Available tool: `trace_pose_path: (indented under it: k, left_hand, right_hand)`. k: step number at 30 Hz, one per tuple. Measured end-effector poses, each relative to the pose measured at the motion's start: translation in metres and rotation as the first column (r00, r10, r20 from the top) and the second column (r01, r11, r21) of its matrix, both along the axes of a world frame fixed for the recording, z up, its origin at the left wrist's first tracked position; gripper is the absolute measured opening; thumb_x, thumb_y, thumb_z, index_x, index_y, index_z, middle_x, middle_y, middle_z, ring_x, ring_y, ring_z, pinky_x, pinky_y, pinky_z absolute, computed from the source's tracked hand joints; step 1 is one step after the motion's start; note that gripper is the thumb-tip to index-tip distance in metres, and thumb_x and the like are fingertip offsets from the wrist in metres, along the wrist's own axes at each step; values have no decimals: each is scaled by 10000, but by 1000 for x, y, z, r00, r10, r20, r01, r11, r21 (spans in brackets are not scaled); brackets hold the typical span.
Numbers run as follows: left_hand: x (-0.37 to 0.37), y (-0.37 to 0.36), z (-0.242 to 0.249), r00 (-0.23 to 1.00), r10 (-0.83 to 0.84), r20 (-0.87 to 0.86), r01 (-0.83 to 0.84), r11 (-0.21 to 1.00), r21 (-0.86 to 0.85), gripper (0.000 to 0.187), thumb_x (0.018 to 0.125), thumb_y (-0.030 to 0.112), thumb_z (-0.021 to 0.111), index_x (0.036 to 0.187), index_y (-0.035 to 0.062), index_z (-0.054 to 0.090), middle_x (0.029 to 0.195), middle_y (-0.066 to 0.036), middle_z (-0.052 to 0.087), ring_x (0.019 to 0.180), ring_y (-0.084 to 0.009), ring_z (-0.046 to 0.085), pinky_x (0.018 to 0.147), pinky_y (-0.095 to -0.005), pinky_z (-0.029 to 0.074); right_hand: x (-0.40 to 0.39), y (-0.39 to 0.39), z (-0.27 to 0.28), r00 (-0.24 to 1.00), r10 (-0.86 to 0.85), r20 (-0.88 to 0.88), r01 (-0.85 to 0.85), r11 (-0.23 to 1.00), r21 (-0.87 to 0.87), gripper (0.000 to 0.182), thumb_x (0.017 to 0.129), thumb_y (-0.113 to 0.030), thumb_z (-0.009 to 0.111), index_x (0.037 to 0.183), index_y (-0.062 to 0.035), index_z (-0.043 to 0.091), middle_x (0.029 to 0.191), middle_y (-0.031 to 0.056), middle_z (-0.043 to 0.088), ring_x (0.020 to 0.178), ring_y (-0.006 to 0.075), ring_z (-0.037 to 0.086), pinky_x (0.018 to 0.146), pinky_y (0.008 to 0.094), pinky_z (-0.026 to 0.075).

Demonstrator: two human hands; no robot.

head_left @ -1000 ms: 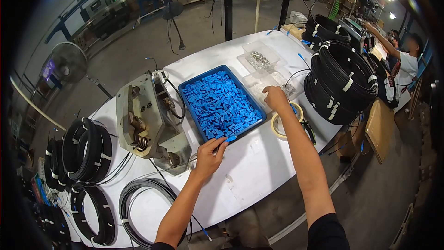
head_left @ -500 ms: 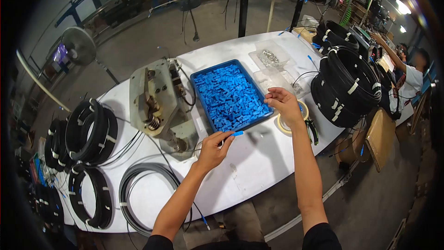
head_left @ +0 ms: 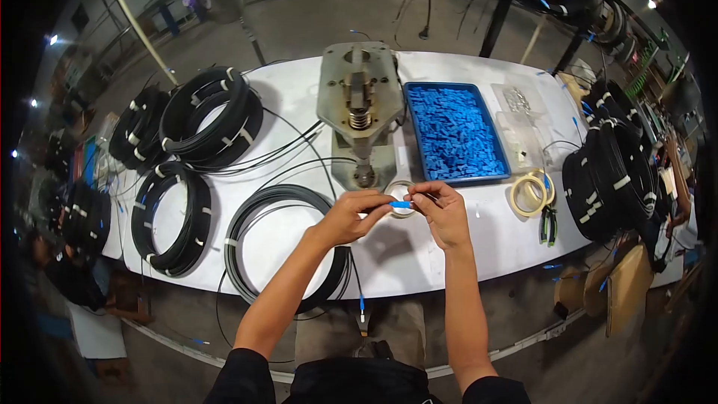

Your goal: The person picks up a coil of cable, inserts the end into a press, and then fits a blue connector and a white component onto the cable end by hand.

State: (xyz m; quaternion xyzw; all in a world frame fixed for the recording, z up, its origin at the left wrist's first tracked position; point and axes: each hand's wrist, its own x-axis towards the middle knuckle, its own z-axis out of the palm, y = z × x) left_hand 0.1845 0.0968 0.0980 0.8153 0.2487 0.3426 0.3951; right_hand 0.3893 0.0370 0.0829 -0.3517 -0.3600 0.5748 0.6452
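In front of the press, my left hand pinches a small blue plastic connector piece between thumb and fingertips. My right hand is closed at the piece's right end, thumb and forefinger against it; whether a tiny part also sits in those fingers is hidden. A pale ring lies on the table just behind my fingertips. Beyond my right hand is a blue tray full of similar blue pieces. Close to my left forearm lies a coil of grey-black cable.
A metal press stands at the table's middle. Black cable coils lie left and right. Tape rolls, cutters and clear boxes of small metal parts are on the right side. A cable end hangs over the front edge.
My right hand has come from beside the tray to the blue connector piece in my left hand. The view has swung left, so the press and tray appear farther right.
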Motion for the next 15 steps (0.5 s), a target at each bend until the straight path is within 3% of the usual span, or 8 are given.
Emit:
trace_pose_path:
  k: [3,4,6,8,10,14,15]
  left_hand:
    - [26,2,-20,975,-224,7,216,947,237,201,866,68,677,1064,32,690,865,-147,674,759,-321,622,699,-388,487]
    - [35,4,-26,975,-224,15,214,947,239,201,866,68,677,1064,32,690,865,-147,674,759,-321,622,699,-388,487]
    - [55,8,-31,975,-214,-58,221,959,178,191,880,73,656,1063,23,682,863,-152,672,749,-333,618,691,-405,487]
    - [66,9,-40,981,-192,29,188,976,109,170,890,74,637,1040,9,684,858,-164,671,757,-346,620,686,-411,486]
    - [73,8,-46,987,-96,-128,106,992,72,161,890,85,636,1013,-6,687,850,-180,670,768,-361,622,687,-414,487]
    - [42,-8,-24,997,5,-77,-1,998,55,165,903,109,634,994,-18,688,827,-189,668,697,-354,622,627,-392,488]
    - [28,-12,-19,996,4,-84,0,999,49,165,903,109,634,994,-18,688,827,-189,668,697,-354,622,627,-392,488]
  right_hand:
    - [-4,-2,-15,979,-160,126,160,987,9,141,912,9,621,1051,37,627,975,112,682,863,172,677,778,289,562]
    - [2,-3,-22,978,-160,134,160,987,11,141,912,9,621,1051,37,627,975,112,682,863,172,677,778,289,562]
    - [18,-5,-30,876,-408,258,411,911,46,133,914,3,623,1042,36,633,962,106,685,843,168,679,760,279,559]
    - [35,-12,-34,840,-504,201,517,856,-11,112,904,0,638,1008,42,645,948,110,687,828,174,682,734,271,563]
    - [45,-19,-34,816,-513,268,542,839,-44,127,901,1,643,1021,42,643,939,111,684,827,177,682,725,277,565]
    - [44,-27,-38,867,-437,238,471,875,-109,135,896,-3,652,1025,36,641,904,100,677,800,169,675,709,275,565]
    - [39,-26,-42,908,-394,143,411,903,-126,135,895,-4,656,1024,34,640,891,96,671,785,164,669,703,272,563]
